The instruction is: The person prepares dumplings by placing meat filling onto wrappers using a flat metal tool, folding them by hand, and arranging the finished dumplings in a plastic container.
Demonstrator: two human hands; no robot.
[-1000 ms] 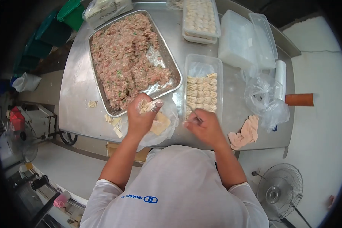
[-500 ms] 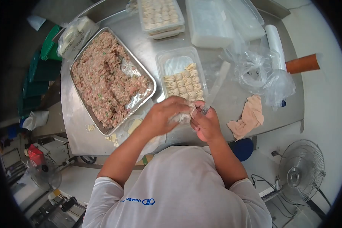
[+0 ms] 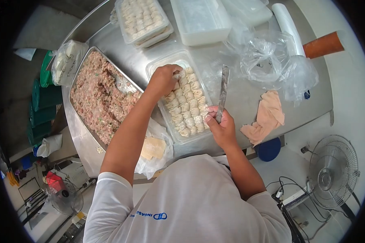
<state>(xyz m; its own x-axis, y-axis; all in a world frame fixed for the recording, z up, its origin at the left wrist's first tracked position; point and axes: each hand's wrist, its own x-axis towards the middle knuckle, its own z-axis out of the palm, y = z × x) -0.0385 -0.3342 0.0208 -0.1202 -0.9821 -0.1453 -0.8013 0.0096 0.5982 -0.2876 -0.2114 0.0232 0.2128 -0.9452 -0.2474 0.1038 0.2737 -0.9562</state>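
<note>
Over the upper left part of a clear plastic container (image 3: 189, 137), my left hand (image 3: 164, 80) pinches a small pale dumpling (image 3: 177, 77) beside the rows. Several wrapped dumplings (image 3: 185, 106) fill much of that container. My right hand (image 3: 223, 127) is closed around the lower end of a flat metal spatula (image 3: 224, 87), which points up, just off the container's right side. Left of my left forearm lies a metal tray (image 3: 78, 108) of ground meat filling (image 3: 99, 95). Square wrappers (image 3: 153, 148) rest on a plastic sheet near the table's front edge.
A filled container stack (image 3: 144, 24) and an empty container (image 3: 200, 24) stand at the back. Clear plastic bags (image 3: 267, 60), a white roll (image 3: 288, 30) and a brown tube (image 3: 323, 44) lie at the right. A peach cloth (image 3: 267, 115) lies near the front right edge.
My hands have parted after meeting near the container's front edge. My left hand has moved up over the container; my right hand still holds the spatula, now pointing upward. The view has shifted.
</note>
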